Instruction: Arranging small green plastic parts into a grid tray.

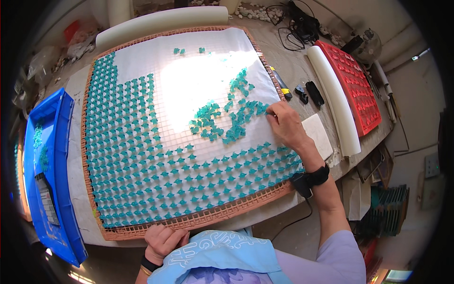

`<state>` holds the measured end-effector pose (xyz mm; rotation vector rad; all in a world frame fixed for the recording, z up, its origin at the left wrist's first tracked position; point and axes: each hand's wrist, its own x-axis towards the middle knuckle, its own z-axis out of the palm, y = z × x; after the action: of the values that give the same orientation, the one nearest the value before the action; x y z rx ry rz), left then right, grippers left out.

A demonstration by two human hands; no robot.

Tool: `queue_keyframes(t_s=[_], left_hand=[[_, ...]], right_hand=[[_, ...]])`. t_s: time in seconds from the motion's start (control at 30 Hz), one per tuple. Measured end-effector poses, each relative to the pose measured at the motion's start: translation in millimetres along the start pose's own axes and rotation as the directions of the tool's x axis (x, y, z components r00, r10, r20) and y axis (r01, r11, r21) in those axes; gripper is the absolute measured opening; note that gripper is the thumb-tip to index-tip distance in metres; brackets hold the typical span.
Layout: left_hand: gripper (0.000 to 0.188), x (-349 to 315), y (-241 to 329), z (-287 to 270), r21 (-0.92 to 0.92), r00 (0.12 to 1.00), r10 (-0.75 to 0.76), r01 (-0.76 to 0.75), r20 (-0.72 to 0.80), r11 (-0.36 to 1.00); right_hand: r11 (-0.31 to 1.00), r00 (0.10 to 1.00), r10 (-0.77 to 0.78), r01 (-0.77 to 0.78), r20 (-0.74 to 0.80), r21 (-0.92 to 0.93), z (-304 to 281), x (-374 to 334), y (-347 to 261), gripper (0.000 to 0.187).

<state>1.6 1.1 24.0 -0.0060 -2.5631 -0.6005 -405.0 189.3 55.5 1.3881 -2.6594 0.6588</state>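
Right of centre on a white sheet (142,53), loose teal pieces (239,116) lie in a ragged heap, some overlapping. From where I stand, the person's right hand (288,124) is at the heap's right end, thumb and fingertips drawn close together beside the outermost pieces; I cannot tell whether one is pinched between them. Around the heap, evenly spaced rows of teal pieces (178,181) cover the left and near parts of the sheet, and strong light whitens its middle. An orange-brown lattice frame (222,212) borders the sheet. At its near edge the left hand (163,242) rests with fingers curled side by side; I cannot tell whether they grip anything.

Farther out to the left, a blue tray (61,156) contains more teal bits and a keyed device (46,201). Along the far edge lies a white roll (161,23). To the right are a white square slab (318,136), another pale roll (333,102) and a red tray (347,85).
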Motion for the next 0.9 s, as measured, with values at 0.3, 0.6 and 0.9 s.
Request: queue_keyframes(t_s=[0.3,0.6,0.9], left_hand=[[0.017,-5,0,4,-0.038,1.000,-0.018,0.017,-0.024,0.999],[0.018,-3,3,1,-0.042,0.999,-0.041,0.042,0.005,0.998],[0.012,-3,0,2,-0.013,1.000,-0.015,0.015,0.000,1.000]], right_hand=[[0.996,0.994,0.036,-0.044,0.102,0.084,-19,-17,-5,0.013],[0.997,0.994,0.052,-0.057,0.096,0.048,-29,-37,5,0.015],[0.979,0.982,0.167,-0.176,0.089,0.103,-31,-33,-13,0.015]])
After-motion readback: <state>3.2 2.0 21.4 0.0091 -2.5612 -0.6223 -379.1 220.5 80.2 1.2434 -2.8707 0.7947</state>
